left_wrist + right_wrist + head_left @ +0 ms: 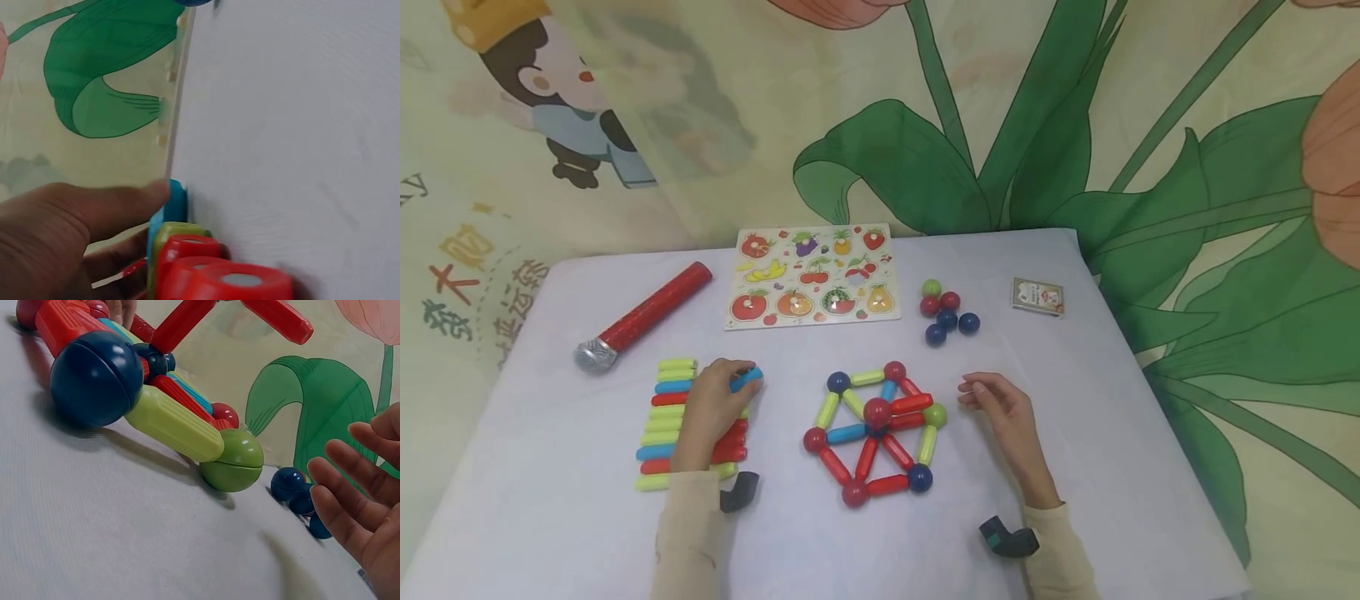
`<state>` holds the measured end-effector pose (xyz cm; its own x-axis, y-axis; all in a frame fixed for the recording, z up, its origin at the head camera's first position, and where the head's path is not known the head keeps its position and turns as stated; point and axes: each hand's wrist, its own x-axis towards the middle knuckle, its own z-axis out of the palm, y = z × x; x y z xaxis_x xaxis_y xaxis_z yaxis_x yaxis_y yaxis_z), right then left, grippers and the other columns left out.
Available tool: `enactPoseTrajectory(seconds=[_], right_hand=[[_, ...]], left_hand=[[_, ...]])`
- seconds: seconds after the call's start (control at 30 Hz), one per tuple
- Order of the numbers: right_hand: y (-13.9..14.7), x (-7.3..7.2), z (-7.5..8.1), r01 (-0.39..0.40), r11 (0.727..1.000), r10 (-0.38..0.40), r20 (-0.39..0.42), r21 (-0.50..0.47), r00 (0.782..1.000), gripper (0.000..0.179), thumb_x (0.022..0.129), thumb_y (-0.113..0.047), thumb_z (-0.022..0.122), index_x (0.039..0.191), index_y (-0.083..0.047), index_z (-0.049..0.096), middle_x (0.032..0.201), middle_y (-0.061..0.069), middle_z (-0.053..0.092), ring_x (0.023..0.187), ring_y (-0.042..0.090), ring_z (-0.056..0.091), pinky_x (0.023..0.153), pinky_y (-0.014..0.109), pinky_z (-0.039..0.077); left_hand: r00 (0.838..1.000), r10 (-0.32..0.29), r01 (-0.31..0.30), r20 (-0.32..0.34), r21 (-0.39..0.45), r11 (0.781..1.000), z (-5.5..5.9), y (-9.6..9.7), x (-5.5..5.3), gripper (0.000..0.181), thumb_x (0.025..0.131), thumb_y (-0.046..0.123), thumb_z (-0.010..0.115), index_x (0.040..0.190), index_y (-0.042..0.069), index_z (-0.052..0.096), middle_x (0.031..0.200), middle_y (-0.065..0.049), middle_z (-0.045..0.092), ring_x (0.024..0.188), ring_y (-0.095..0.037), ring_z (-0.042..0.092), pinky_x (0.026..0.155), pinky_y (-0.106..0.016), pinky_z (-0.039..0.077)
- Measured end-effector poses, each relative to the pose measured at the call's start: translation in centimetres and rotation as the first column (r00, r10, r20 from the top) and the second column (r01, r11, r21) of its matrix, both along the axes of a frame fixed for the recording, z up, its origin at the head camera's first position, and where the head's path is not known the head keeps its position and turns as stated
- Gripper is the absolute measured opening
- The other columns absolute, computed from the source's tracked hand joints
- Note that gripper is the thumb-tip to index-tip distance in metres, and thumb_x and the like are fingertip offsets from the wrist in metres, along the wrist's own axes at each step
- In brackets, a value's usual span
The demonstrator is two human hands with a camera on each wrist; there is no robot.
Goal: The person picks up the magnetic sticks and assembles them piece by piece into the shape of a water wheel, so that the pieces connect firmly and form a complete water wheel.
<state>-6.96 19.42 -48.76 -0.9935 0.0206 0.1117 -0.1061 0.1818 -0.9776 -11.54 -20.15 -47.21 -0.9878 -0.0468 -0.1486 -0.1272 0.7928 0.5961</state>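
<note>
My left hand [721, 404] pinches a blue magnetic rod [746, 379] between thumb and fingers, over the right side of two columns of rods. In the left wrist view the thumb lies against this blue rod [175, 200], and red rods [240, 281] stand close by. At the middle of the table is a wheel-shaped build of rods and balls, with a red ball [877, 413] raised at its centre and a red rod [912, 403] sticking out from that ball. My right hand [1003, 408] hovers right of the build's green ball [232, 460], fingers loosely bent and holding nothing.
Several loose balls [947, 320] lie behind the build. Farther back are a fruit puzzle board [812, 277], a small card box [1037, 297] at right and a red microphone-shaped tube [647, 312] at left. Green, blue and red rods [658, 436] lie under the left forearm.
</note>
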Motion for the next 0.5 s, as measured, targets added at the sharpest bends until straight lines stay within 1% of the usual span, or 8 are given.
enactPoseTrajectory(seconds=[0.07,0.13,0.2,0.27,0.33,0.4,0.43,0.5], right_hand=[[-0.1,0.0,-0.1,0.008,1.0,-0.008,0.005,0.006,1.0,0.025,0.1,-0.011,0.05,0.113,0.006,0.061,0.102,0.026,0.066,0.085,0.012,0.068,0.079,0.023,0.055],[-0.1,0.0,-0.1,0.013,1.0,-0.013,0.011,0.009,1.0,0.025,0.1,-0.011,0.05,0.113,0.006,0.061,0.102,0.025,0.066,0.085,0.012,0.068,0.079,0.023,0.055],[-0.2,0.0,0.0,0.012,1.0,-0.012,0.017,0.007,1.0,0.024,0.1,-0.01,0.05,0.114,0.006,0.061,0.103,0.025,0.066,0.085,0.012,0.068,0.079,0.024,0.055],[-0.3,0.0,0.1,0.018,1.0,-0.018,0.012,0.014,1.0,0.023,0.099,-0.009,0.051,0.114,0.006,0.061,0.103,0.024,0.066,0.086,0.012,0.068,0.08,0.024,0.055],[-0.6,0.1,0.4,0.031,0.999,-0.031,-0.011,0.015,0.999,0.023,0.098,-0.007,0.053,0.114,0.006,0.061,0.104,0.022,0.066,0.087,0.012,0.068,0.081,0.022,0.055],[-1.1,0.2,1.0,0.049,0.999,-0.048,-0.055,0.022,0.997,0.021,0.096,-0.006,0.056,0.114,0.005,0.061,0.104,0.019,0.066,0.089,0.011,0.068,0.082,0.02,0.054],[-1.5,0.2,1.4,0.05,0.999,-0.049,-0.087,0.017,0.995,0.021,0.094,-0.003,0.058,0.114,0.005,0.061,0.105,0.019,0.065,0.09,0.011,0.068,0.083,0.019,0.053],[-2.4,0.4,2.1,0.025,1.0,-0.024,-0.15,0.004,0.988,0.022,0.092,0.0,0.06,0.114,0.004,0.06,0.107,0.018,0.065,0.095,0.011,0.068,0.086,0.02,0.052]], left_hand=[[1.0,-0.002,0.002,0.012,0.002,1.0,-0.2,0.0,-0.1,0.042,0.091,0.017,0.066,0.129,0.001,0.057,0.12,-0.02,0.056,0.111,-0.037,0.051,0.096,-0.053,0.046],[1.0,0.006,-0.006,-0.008,0.008,1.0,-0.3,-0.1,-0.2,0.041,0.091,0.015,0.065,0.129,0.001,0.057,0.119,-0.019,0.056,0.11,-0.036,0.051,0.095,-0.052,0.046],[0.998,0.023,-0.021,-0.057,0.03,0.999,-0.4,0.0,-0.2,0.039,0.092,0.014,0.065,0.128,0.003,0.057,0.117,-0.017,0.057,0.109,-0.033,0.052,0.095,-0.051,0.047],[0.99,0.031,-0.02,-0.14,0.075,0.997,-0.1,0.6,0.0,0.038,0.091,0.012,0.066,0.127,0.004,0.059,0.115,-0.014,0.059,0.107,-0.031,0.054,0.094,-0.049,0.048],[0.964,0.028,0.014,-0.265,0.156,0.988,0.5,1.8,0.3,0.036,0.088,0.009,0.068,0.124,0.006,0.062,0.113,-0.01,0.061,0.104,-0.026,0.058,0.091,-0.046,0.05],[0.923,0.005,0.097,-0.385,0.245,0.965,1.4,3.7,0.8,0.037,0.085,0.006,0.071,0.121,0.007,0.064,0.108,-0.006,0.064,0.098,-0.02,0.061,0.088,-0.04,0.052],[0.897,-0.017,0.159,-0.442,0.286,0.945,1.8,4.9,1.1,0.037,0.084,0.004,0.072,0.12,0.008,0.065,0.107,-0.004,0.065,0.096,-0.018,0.062,0.087,-0.036,0.053],[0.846,-0.069,0.291,-0.529,0.35,0.89,2.6,7.4,1.8,0.039,0.081,0.002,0.074,0.119,0.008,0.066,0.105,-0.001,0.067,0.093,-0.014,0.063,0.085,-0.03,0.053]])
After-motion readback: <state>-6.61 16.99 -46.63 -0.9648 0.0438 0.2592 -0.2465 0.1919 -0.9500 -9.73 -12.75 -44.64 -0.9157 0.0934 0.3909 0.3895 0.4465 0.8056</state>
